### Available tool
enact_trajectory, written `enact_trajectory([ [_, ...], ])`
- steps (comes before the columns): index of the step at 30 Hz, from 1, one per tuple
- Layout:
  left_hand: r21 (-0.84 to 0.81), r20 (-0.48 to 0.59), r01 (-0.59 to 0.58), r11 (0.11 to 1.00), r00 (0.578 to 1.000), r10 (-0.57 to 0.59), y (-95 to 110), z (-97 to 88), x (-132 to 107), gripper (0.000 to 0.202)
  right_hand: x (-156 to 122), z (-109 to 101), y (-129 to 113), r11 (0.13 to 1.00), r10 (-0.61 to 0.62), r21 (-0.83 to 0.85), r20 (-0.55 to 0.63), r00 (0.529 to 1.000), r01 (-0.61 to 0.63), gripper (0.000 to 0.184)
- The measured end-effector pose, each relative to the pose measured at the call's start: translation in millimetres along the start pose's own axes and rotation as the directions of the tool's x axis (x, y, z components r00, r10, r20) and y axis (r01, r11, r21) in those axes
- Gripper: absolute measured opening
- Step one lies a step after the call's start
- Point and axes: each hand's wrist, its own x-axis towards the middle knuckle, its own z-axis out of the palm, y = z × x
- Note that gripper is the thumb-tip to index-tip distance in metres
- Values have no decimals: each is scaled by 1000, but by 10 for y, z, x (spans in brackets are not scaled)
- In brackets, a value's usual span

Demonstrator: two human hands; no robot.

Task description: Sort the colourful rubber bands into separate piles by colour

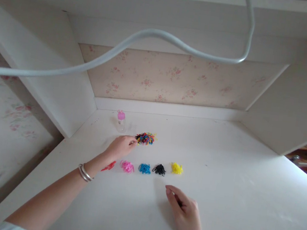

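Observation:
My left hand (121,146) reaches to the left edge of a mixed pile of small coloured rubber bands (147,138), its thumb and finger pinched on a band there. Nearer to me lies a row of sorted heaps: red bands (109,165) partly hidden by my left wrist, pink bands (127,166), blue bands (144,168), black bands (159,169) and yellow bands (176,168). My right hand (185,212) hovers in front of the black and yellow heaps, thumb and forefinger closed. What it holds, if anything, I cannot make out.
A small clear bottle with a pink cap (120,120) stands behind my left hand. White side panels (289,105) and a flowered back wall (169,79) enclose the white desk (229,199). A white cable (157,34) crosses the upper view.

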Motion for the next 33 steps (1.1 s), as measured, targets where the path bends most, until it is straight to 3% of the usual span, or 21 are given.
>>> enact_trajectory([
  [3,-64,59,-172,983,983,176,360,24,-10,28,-1,4,2,1000,-5,12,1,1000,5,39],
  [7,-114,121,-341,933,927,354,829,195,48,26,-4,16,32,1000,-4,11,-5,1000,4,39],
  [11,-112,171,-409,906,890,423,1160,423,184,25,-11,23,46,1000,-5,18,-2,1000,5,38],
  [15,-87,206,-439,894,870,448,1353,538,309,28,-19,16,32,999,-2,40,3,1000,2,37],
  [20,-50,240,-451,891,860,449,1436,555,365,28,-23,5,35,999,-9,43,6,1000,9,37],
  [26,-47,213,-447,893,869,446,1376,516,334,27,-30,8,50,998,-13,55,7,1000,12,38],
  [30,-63,132,-426,903,893,431,1224,337,221,29,-23,4,42,998,-5,65,16,1000,4,37],
  [33,-77,75,-396,915,913,401,1054,120,8,29,-21,4,45,998,-6,56,21,1000,4,37],
])
